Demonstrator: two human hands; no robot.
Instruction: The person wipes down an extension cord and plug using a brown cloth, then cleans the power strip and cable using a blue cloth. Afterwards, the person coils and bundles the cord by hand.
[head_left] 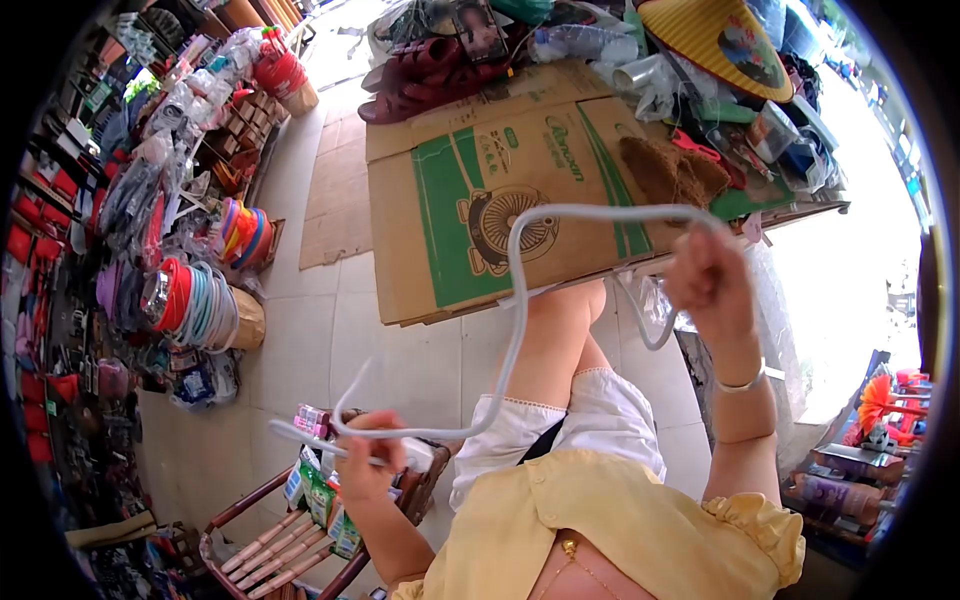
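Observation:
A pale grey flexible tube [518, 290] runs between my hands in loose bends, crossing in front of the cardboard and my thighs. My left hand [370, 462], low on the left, has its fingers closed around the tube, and a short end sticks out to the left. Higher up on the right, my right hand [708, 280] is closed on the tube with curled fingers. Below that hand, another bend of the tube hangs down. Whether the tube is hollow or solid cannot be made out. A flat cardboard box [400, 230] with green print lies on the table just beyond.
Maroon shoes [425, 75], a yellow conical hat [725, 45], red-handled scissors [695, 147] and a brown fibre piece [675, 175] lie on the table. Coiled hoses [205, 310] and crowded goods stand left. A rack [215, 525] with wooden handles and packets is near my left arm.

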